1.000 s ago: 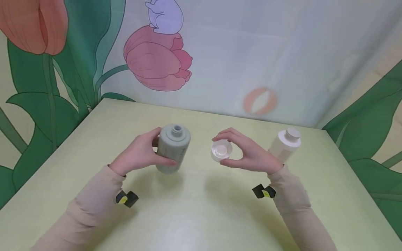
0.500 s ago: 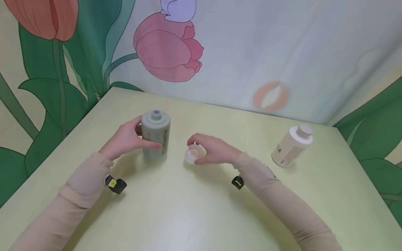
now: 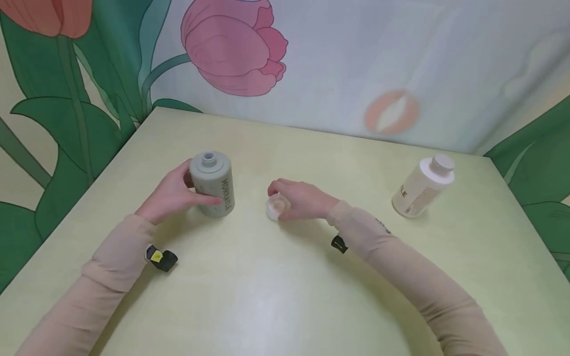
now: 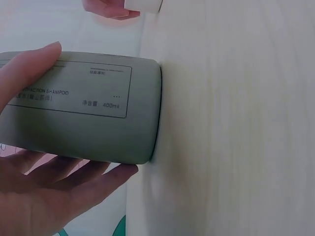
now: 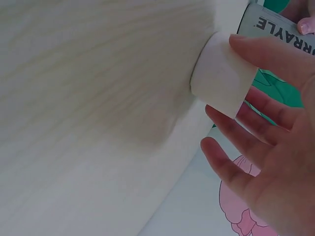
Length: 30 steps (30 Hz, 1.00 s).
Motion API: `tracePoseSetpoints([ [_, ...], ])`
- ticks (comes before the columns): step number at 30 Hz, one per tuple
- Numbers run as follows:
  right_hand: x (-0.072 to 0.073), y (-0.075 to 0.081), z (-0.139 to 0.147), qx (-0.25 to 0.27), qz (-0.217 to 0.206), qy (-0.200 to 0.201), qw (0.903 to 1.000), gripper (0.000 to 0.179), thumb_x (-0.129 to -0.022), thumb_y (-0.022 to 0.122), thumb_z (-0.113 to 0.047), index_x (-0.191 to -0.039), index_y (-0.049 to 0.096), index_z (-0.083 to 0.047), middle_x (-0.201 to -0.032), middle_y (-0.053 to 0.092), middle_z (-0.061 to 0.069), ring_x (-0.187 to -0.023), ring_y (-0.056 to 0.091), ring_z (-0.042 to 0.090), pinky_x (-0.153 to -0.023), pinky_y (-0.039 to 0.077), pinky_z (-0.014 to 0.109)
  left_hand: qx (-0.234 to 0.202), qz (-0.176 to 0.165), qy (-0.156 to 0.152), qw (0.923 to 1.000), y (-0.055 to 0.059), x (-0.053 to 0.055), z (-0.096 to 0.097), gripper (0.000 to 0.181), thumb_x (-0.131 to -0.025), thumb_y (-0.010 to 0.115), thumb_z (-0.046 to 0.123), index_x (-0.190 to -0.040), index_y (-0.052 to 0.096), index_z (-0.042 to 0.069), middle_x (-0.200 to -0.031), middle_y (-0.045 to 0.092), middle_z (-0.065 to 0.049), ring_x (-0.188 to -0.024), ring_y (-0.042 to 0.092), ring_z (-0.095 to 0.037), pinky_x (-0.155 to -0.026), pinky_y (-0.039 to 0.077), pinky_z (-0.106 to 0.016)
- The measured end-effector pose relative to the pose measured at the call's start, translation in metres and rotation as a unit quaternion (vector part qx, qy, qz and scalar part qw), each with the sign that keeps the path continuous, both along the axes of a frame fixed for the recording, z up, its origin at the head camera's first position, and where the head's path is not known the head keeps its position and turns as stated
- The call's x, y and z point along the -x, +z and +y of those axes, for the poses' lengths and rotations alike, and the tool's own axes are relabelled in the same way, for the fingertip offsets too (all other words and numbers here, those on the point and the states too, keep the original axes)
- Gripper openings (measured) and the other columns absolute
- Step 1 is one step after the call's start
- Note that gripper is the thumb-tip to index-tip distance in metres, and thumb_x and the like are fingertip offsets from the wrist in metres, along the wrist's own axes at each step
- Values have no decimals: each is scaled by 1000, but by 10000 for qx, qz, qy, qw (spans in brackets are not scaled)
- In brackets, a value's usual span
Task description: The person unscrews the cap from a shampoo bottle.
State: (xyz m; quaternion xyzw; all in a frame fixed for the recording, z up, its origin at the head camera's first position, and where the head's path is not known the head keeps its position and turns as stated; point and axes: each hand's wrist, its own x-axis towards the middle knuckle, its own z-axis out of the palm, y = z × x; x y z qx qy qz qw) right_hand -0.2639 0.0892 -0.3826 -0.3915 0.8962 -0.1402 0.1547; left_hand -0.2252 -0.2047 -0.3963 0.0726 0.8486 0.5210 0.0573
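A grey-green shampoo bottle (image 3: 213, 188) with a bare, uncapped neck stands upright on the table, left of centre in the head view. My left hand (image 3: 169, 195) grips it from the left, thumb across the front; the left wrist view has the bottle's base (image 4: 155, 113) at the table surface. To its right, my right hand (image 3: 307, 200) holds a short white round cap (image 3: 273, 211), hollow side up. In the right wrist view the thumb lies on the near side of the cap (image 5: 221, 73), fingers behind it, and its lower edge meets the table.
A white bottle (image 3: 423, 188) with its cap on stands at the right of the pale table (image 3: 249, 296). Behind the table hangs a cloth (image 3: 334, 64) printed with tulips. Each wrist wears a small black camera (image 3: 162, 258).
The shampoo bottle has come down from a tilted hold to upright on the table. My right hand has moved left, away from the white bottle, and lowered the cap to the table.
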Motion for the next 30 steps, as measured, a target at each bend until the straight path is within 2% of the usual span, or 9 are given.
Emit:
tracePoseSetpoints([
  [3, -5, -1, 4, -91, -41, -113, 9999, 51, -84, 70, -19, -130, 50, -13, -129, 56, 1, -111, 58, 22, -99, 46, 41, -91, -132, -259, 9995, 2, 1, 4, 93, -72, 85, 18, -148, 31, 15, -144, 46, -11, -129, 44, -34, -109, 33, -55],
  [6, -11, 1, 14, -136, -22, -142, 9998, 60, -86, 70, -25, -139, 44, -14, -137, 52, 3, -122, 53, 22, -104, 42, 44, -60, -130, -269, 9995, 12, -2, 11, 105, -74, 84, 18, -152, 15, 21, -155, 31, -14, -140, 32, -40, -113, 25, -62],
  [9, -20, 10, 30, -79, 200, -203, 9996, 69, -88, 70, -30, -146, 37, -15, -142, 49, 4, -129, 49, 23, -107, 40, 46, 25, 409, -152, 9990, 39, -11, 20, 112, -75, 83, 17, -153, 2, 28, -160, 18, -14, -146, 23, -41, -114, 20, -65],
  [12, -30, 26, 52, 91, 614, -401, 9973, 69, -90, 67, -33, -148, 35, -15, -144, 48, 5, -133, 46, 24, -108, 38, 48, 54, 1174, -106, 9930, 71, -22, 32, 107, -77, 80, 16, -152, 5, 32, -160, 20, -10, -147, 24, -34, -116, 20, -62],
  [15, -41, 43, 79, 387, 1102, -761, 9902, 66, -91, 65, -33, -147, 36, -12, -143, 49, 7, -132, 47, 26, -106, 39, 50, -37, 1664, -367, 9854, 95, -27, 51, 99, -79, 79, 14, -150, 13, 34, -158, 26, -3, -146, 28, -28, -118, 21, -57],
  [17, -46, 53, 96, 597, 1365, -1098, 9827, 64, -92, 65, -31, -146, 37, -11, -143, 49, 9, -131, 48, 28, -106, 38, 52, -29, 1850, -649, 9806, 102, -23, 65, 97, -79, 78, 14, -150, 15, 36, -157, 29, -1, -145, 31, -27, -117, 23, -56],
  [20, -50, 67, 121, 883, 1652, -1604, 9691, 61, -92, 64, -25, -145, 38, -8, -142, 49, 13, -130, 47, 32, -107, 36, 53, -4, 1956, -1094, 9746, 106, -10, 88, 95, -80, 78, 16, -150, 16, 35, -157, 29, 1, -144, 34, -26, -115, 26, -57],
  [24, -52, 77, 152, 1067, 1708, -2291, 9523, 58, -93, 63, -20, -144, 39, -6, -143, 47, 15, -132, 45, 35, -109, 35, 53, 100, 1873, -1540, 9701, 101, 11, 120, 95, -80, 78, 22, -150, 15, 33, -156, 32, -2, -143, 36, -25, -114, 30, -55],
  [30, -50, 67, 189, 1372, 1472, -3122, 9285, 54, -94, 61, -19, -142, 40, -4, -145, 42, 19, -135, 39, 37, -111, 32, 56, 332, 1511, -2007, 9674, 74, 33, 176, 97, -79, 79, 26, -152, 14, 27, -155, 35, -8, -143, 36, -27, -110, 36, -54],
])
